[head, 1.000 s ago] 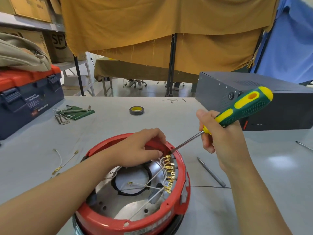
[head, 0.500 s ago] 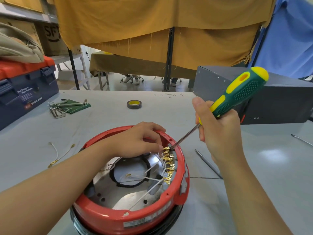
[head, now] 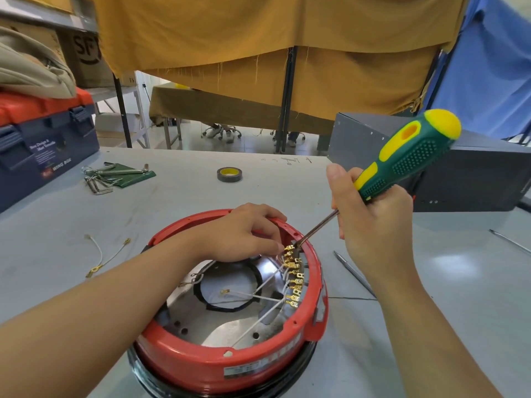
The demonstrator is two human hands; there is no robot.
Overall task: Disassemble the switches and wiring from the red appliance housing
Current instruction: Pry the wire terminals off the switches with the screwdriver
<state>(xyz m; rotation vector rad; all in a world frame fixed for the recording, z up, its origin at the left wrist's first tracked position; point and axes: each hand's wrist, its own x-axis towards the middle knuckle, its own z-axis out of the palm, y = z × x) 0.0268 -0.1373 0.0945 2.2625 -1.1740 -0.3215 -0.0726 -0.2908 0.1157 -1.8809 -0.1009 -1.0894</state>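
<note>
1. Right now the right hand (head: 370,222) grips the lower part of a green and yellow screwdriver (head: 408,156), fingers curled round the handle, with the handle tilted up and to the right.
2. Its metal shaft slants down to the left, and the tip sits at the far end of a row of brass terminals (head: 293,275) inside the right wall of the housing.
3. The left hand (head: 241,234) lies over the far rim of the red appliance housing (head: 218,366), fingers curled, with the fingertips (head: 277,248) at the farthest terminal; whether they pinch it or only touch it cannot be told.
4. The housing stands open side up on the grey table (head: 445,297), near the centre of the scene, with a black ring under its base.
5. White wires (head: 258,297) run from the terminals across the shiny metal floor of the housing.
6. Just right of the housing a thin metal rod (head: 353,272) lies on the table.
7. To the left, well apart from the housing, lies a loose wire (head: 109,254) with brass ends.
8. Farther away are a roll of tape (head: 229,174), a set of hex keys (head: 115,175) on a green pouch, a blue and red toolbox (head: 43,150) at far left, and a dark grey metal case (head: 474,173) at far right.
</note>
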